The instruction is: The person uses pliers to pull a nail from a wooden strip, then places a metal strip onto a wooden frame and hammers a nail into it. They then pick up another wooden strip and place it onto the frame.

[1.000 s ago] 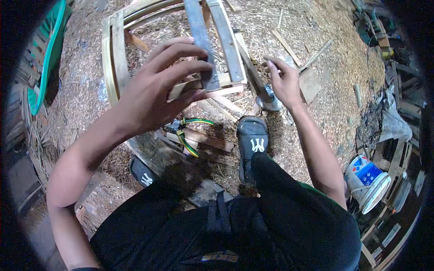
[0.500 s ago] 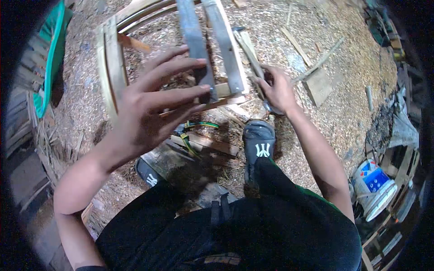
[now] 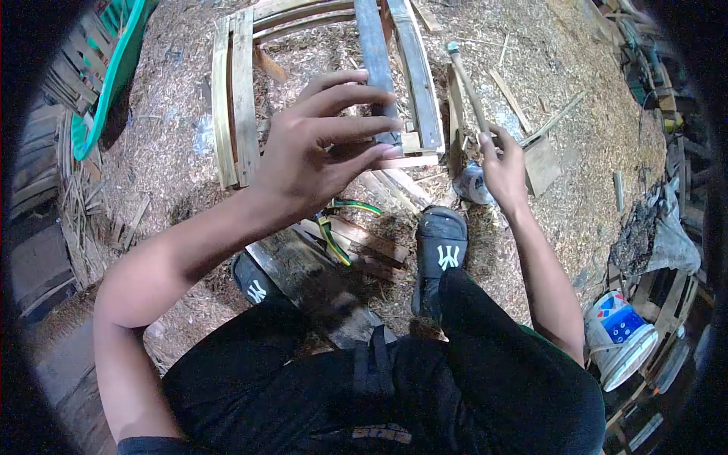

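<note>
A wooden slatted frame (image 3: 244, 98) stands on the ground ahead, with a dark bluish slat (image 3: 373, 49) along its right part. My left hand (image 3: 318, 136) reaches across to the near end of that slat. Its fingers curve over the wood, and the thumb tip lies by the pale front strip (image 3: 413, 161). Whether a small item sits between the fingertips is not visible. My right hand (image 3: 504, 167) is closed around the wooden handle of what looks like a hammer (image 3: 472, 87), tilted up with a greenish end on top. Below that hand sits a round, shiny container (image 3: 474, 184).
Wood chips cover the ground. A yellow-green strap (image 3: 337, 243) and boards lie between my sandaled feet (image 3: 441, 246). Offcuts, including a square block (image 3: 541, 165), lie at the right. A white-and-blue bucket (image 3: 622, 337) stands farther right, and a green-rimmed item (image 3: 114, 83) at the left.
My left hand has come lower on the slat, its fingertips now at the slat's near end. My right hand has raised the hammer-like tool off the ground debris. The view has shifted slightly.
</note>
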Action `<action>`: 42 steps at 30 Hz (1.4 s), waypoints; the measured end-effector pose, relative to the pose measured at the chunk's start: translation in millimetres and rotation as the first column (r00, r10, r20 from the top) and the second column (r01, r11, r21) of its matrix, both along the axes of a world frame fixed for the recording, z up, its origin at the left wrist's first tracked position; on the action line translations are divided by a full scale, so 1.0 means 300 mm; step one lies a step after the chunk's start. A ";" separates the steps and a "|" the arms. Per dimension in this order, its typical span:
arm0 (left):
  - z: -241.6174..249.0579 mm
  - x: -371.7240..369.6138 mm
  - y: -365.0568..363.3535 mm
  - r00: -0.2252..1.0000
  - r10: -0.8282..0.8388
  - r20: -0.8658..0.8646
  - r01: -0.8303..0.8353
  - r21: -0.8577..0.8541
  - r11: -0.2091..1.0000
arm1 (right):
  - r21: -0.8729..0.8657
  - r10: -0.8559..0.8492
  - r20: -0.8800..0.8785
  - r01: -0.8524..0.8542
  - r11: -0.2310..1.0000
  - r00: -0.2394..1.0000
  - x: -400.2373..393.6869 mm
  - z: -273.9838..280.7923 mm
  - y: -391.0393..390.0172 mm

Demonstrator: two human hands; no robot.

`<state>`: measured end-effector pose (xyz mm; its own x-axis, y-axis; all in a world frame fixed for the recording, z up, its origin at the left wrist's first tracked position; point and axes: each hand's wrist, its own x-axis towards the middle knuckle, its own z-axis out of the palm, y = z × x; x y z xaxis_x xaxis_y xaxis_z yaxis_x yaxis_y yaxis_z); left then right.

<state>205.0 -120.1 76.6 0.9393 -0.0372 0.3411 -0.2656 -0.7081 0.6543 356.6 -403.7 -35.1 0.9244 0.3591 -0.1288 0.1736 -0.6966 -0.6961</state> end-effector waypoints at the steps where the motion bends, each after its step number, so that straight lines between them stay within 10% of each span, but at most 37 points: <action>1: -0.006 -0.002 -0.001 1.000 0.014 0.009 -0.014 0.017 1.000 | 0.034 -0.041 -0.080 0.044 0.998 0.996 -0.004 0.029 -0.013; 8: -0.031 -0.003 -0.010 0.995 0.026 0.097 -0.029 0.025 0.999 | 0.296 0.005 -0.420 0.132 0.946 0.908 -0.071 0.224 -0.103; 23: -0.046 -0.006 -0.006 0.991 0.010 0.130 -0.015 0.039 0.999 | 0.322 0.126 -0.466 0.035 0.946 0.875 -0.213 0.487 -0.130; 27: -0.056 -0.003 -0.003 0.989 0.008 0.151 -0.010 0.011 1.000 | 0.166 0.210 -0.139 -0.186 0.968 0.968 -0.245 0.490 -0.180; 33: -0.053 -0.003 0.001 0.989 0.006 0.150 -0.008 0.012 1.000 | -0.122 0.580 0.267 -0.570 0.812 0.769 -0.249 0.531 -0.173; 36: -0.051 -0.002 0.003 0.990 0.003 0.139 -0.004 0.003 1.000 | -0.208 0.549 0.064 -0.526 0.824 0.834 -0.257 0.580 -0.179; 42: -0.052 -0.002 0.004 0.990 -0.011 0.142 0.011 0.001 1.000 | -0.171 0.555 0.200 -0.529 0.831 0.807 -0.252 0.586 -0.177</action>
